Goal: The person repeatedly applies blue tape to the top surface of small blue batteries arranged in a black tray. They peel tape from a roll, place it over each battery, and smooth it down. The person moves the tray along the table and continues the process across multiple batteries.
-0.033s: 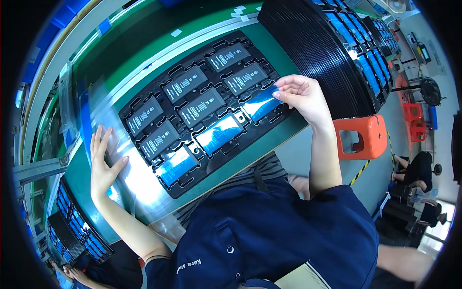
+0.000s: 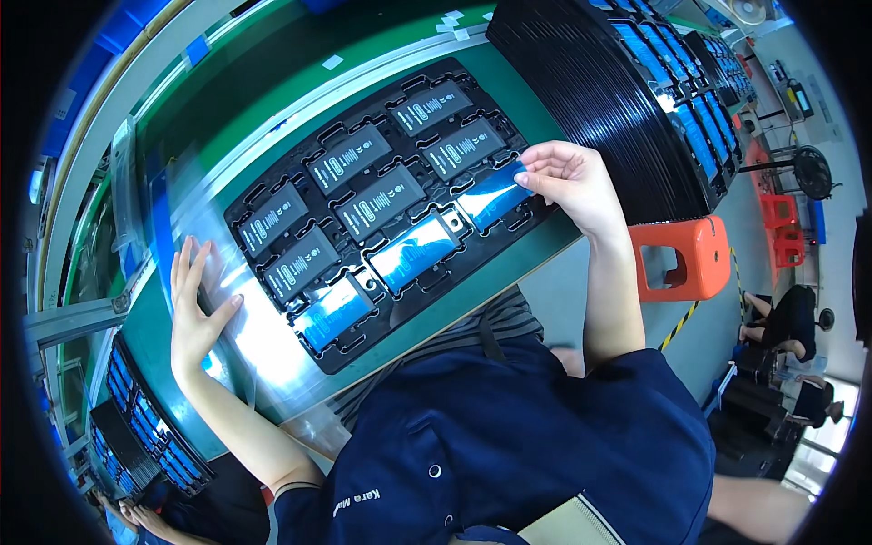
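"Only the blurred limb (image 2: 758, 503) at lower right has shifted."
"Your right hand (image 2: 579, 182) pinches, thumb against fingers, the smooth, glossy blue film (image 2: 493, 200) right of centre, over the moulded black tray (image 2: 400, 320)."
"Your left hand (image 2: 197, 313) spreads by the clear sheet (image 2: 263, 338); contact, I can't tell."
"Pinch lightly, evenly: thin film might crease."

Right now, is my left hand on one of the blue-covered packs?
No, your left hand is over the clear plastic film, left of the black tray.

Orange stool (image 2: 709, 261), yellow-and-black floor tape (image 2: 679, 327), round black fan (image 2: 812, 173), red stools (image 2: 778, 211) farther back, small white scraps (image 2: 333, 63)
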### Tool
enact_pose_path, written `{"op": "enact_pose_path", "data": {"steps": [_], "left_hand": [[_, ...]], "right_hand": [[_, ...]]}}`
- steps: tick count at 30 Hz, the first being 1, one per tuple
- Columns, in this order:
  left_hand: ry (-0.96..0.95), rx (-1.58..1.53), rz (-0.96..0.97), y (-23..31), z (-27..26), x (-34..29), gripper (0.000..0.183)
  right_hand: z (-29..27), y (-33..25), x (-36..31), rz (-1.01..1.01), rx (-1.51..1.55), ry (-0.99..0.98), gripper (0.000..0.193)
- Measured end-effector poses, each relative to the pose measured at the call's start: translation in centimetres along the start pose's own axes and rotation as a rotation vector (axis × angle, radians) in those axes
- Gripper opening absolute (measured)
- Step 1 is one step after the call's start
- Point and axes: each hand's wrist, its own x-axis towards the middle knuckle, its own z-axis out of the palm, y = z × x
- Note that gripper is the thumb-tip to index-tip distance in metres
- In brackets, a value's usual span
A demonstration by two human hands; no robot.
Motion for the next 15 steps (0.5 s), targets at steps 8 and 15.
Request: {"op": "enact_pose_path", "data": {"steps": [8,15], "left_hand": [[-0.001,-0.003,-0.003,-0.16,0.0,-0.1,0.081],[0.004,-0.063,0.064,-0.18,-0.06,0.02,0.079]], "right_hand": [[0.24,0.36,0.02,-0.04,0.016,0.003,0.016],[0.51,0.39,-0.06,-0.068,-0.027,0.015,0.016]]}}
